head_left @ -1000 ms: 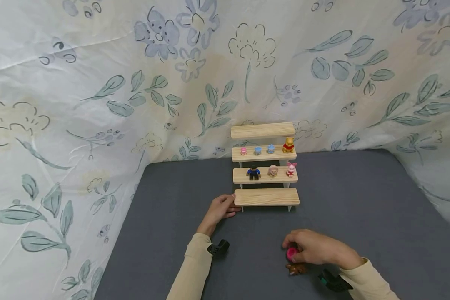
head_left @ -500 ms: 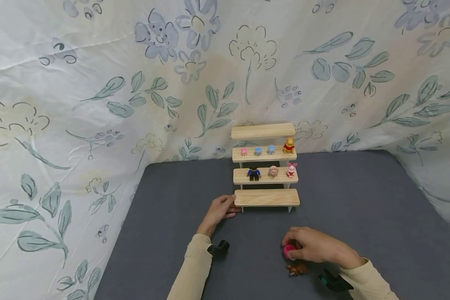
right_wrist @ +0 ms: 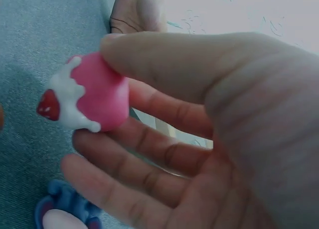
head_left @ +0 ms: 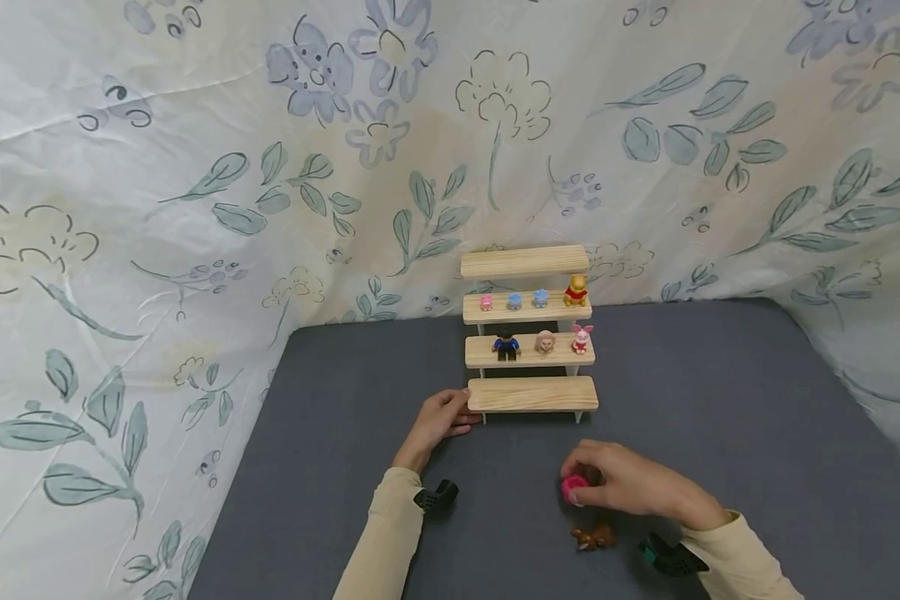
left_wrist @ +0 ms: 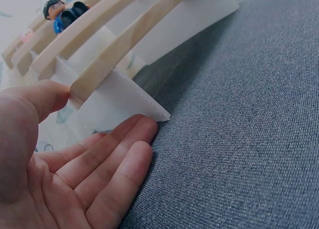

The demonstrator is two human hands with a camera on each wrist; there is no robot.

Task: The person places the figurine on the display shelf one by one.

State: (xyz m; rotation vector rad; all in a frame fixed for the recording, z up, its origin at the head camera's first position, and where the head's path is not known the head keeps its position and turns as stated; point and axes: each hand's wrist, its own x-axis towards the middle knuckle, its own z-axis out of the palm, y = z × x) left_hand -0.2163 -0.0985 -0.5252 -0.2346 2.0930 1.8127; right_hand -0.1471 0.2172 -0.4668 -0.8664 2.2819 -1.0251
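My right hand (head_left: 633,482) pinches a pink toy cupcake (right_wrist: 104,92) between thumb and fingers. White icing and a red strawberry top it, tilted sideways in the right wrist view. Below those fingers lies a blue figurine with a pale belly (right_wrist: 65,216), partly cut off by the frame. A brown figurine (head_left: 594,537) lies on the table close to the right wrist. My left hand (head_left: 437,427) is at the left end of a wooden tiered display stand (head_left: 532,393). Its thumb touches the lowest board's end, and its fairly straight fingers lie at the white support (left_wrist: 117,102).
On the third tier up stand a pink figurine (head_left: 486,302), two small blue ones and a yellow bear in red (head_left: 576,291). The second tier carries a dark-blue-clad doll (head_left: 506,347), a round-faced figurine (head_left: 545,342) and a pink piglet (head_left: 581,339). Floral cloth (head_left: 375,217) hangs behind.
My right hand has shifted a little forward and left, toward the stand, with the pink cupcake in its grip. The left hand has stayed at the stand's end.
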